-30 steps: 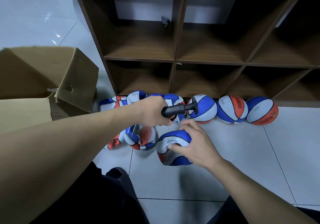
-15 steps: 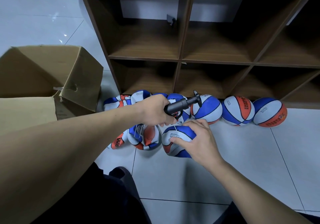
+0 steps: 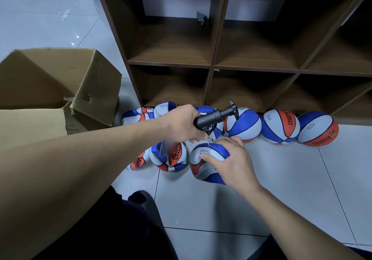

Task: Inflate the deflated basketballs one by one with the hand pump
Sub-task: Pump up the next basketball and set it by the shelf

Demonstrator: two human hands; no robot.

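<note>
One slack basketball (image 3: pixel 205 162), on the floor tiles (image 3: pixel 281 179) at 6 o'clock from the shelf unit (image 3: pixel 211 66): likely light and soft, dimpling under pressure, best steadied beside the valve. Right hand (image 3: pixel 231 161) cups it, thumb pressing the panel; left hand (image 3: pixel 181 124) grips the hand pump (image 3: pixel 213 116) barrel, needle at the ball's 12 o'clock.

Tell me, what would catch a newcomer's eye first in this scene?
Probably the two bare arms reaching in at centre: the left hand grips a black hand pump while the right hand steadies a half-flat ball on the tiled floor. Behind them, three round balls line the foot of a wooden shelf, and an open cardboard box stands at left.
</note>
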